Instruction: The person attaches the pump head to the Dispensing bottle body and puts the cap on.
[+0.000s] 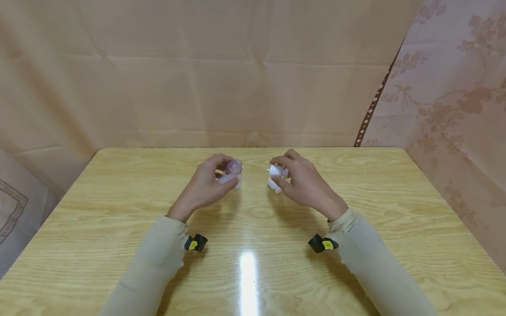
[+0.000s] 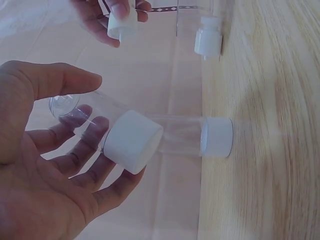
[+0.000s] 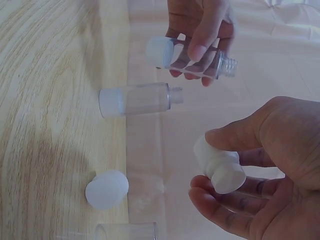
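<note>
Beige sleeves [image 1: 154,259] nearest; left hand [image 1: 208,182] grips clear cylindrical plastic bottle [image 2: 124,134], right hand [image 1: 304,181] pinches white plastic part [image 3: 220,165], perhaps a pump; fitting likely, needing alignment.

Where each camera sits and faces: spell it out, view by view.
Head: on the head, facing forward and down at the yellowish wood-grain table; left hand, right hand and pale sleeves show.
Left wrist: worn there, facing the left hand's clear, plastic-looking cylindrical bottle with white base; both hands show.
Right wrist: worn there, facing the right hand's white cylindrical nozzle piece; both hands show.
Shared by both wrist views: another clear bottle, upright on the table.
</note>
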{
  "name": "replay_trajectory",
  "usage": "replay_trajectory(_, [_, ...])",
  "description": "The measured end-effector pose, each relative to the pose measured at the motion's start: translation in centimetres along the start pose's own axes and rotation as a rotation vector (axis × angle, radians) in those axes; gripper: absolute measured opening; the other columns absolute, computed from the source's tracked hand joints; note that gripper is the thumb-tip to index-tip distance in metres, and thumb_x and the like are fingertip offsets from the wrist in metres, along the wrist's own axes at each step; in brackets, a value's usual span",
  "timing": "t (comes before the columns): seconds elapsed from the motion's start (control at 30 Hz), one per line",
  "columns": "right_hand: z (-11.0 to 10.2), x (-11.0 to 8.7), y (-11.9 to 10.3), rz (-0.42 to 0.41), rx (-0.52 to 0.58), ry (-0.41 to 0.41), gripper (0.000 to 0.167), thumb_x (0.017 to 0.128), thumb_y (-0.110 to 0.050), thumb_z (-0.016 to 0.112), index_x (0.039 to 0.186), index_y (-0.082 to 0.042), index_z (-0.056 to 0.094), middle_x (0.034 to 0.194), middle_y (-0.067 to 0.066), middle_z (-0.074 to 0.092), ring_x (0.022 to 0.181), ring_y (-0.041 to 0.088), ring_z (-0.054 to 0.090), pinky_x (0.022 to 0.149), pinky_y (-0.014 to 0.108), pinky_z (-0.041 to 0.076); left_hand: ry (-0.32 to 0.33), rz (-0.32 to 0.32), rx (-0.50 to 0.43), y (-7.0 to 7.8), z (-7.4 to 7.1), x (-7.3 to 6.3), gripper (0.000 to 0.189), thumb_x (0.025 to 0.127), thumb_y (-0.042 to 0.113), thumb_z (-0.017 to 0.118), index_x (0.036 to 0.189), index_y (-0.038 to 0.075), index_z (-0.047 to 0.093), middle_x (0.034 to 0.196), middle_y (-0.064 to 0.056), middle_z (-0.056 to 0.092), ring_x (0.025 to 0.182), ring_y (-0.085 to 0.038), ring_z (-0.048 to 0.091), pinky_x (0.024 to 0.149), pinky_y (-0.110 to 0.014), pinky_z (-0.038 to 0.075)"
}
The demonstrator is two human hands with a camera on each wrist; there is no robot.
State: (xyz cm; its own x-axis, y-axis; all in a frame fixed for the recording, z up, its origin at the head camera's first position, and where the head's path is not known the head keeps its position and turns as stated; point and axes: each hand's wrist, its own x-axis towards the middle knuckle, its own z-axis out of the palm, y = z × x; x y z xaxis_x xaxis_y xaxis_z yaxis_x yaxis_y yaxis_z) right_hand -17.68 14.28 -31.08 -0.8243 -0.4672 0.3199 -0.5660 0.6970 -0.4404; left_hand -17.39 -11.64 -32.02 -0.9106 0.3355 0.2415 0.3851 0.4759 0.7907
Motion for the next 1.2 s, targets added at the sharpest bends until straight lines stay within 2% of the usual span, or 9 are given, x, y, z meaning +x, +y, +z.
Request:
replay_trajectory(0.27, [-0.2,0.2,-0.2,0.013,0.011,-0.013,0.033,0.095,-0.012,0.072,0.126,-0.002,0.067,0.110,0.012,0.061,0.087,0.024,0.059,0.071,0.038,0.050,0.001,0.021,0.033,0.0,0.2,0.0,0.041,0.085,0.001,0.073,0.124,-0.004,0.062,0.114,-0.015,0.065,0.101,-0.028,0.060,0.087,-0.043,0.055])
replay_trajectory(0.5, [-0.6,0.3,-0.3,-0.004,0.026,-0.027,0.034,0.095,-0.010,0.072,0.127,-0.001,0.066,0.112,0.013,0.060,0.089,0.025,0.060,0.073,0.039,0.053,0.008,0.007,0.022,0.1,0.4,0.0,0.041,0.084,0.004,0.075,0.123,0.000,0.063,0.111,-0.013,0.067,0.099,-0.027,0.062,0.086,-0.042,0.055])
replay_trajectory(0.73, [-0.9,0.3,-0.2,-0.002,0.105,-0.040,0.034,0.095,-0.007,0.071,0.127,0.001,0.065,0.111,0.013,0.060,0.090,0.027,0.062,0.078,0.041,0.056,0.014,-0.011,0.040,0.2,0.8,0.1,0.037,0.085,0.005,0.077,0.119,0.000,0.064,0.108,-0.014,0.067,0.097,-0.026,0.062,0.083,-0.041,0.057])
replay_trajectory(0.97, [-0.9,0.3,0.1,-0.006,0.200,-0.025,0.029,0.094,-0.004,0.072,0.121,0.001,0.062,0.107,0.012,0.060,0.091,0.025,0.062,0.078,0.042,0.057,-0.003,0.035,0.031,-0.1,1.2,0.2,0.032,0.087,0.006,0.076,0.116,-0.001,0.065,0.105,-0.015,0.067,0.094,-0.025,0.062,0.086,-0.042,0.055])
replay_trajectory(1.2, [-1.0,0.2,0.3,0.008,0.221,-0.004,0.026,0.094,-0.005,0.072,0.118,-0.002,0.061,0.107,0.011,0.060,0.089,0.025,0.061,0.077,0.047,0.056,-0.019,0.065,0.037,-0.1,1.8,0.2,0.028,0.087,0.006,0.076,0.113,0.001,0.066,0.102,-0.012,0.067,0.092,-0.023,0.062,0.085,-0.041,0.054])
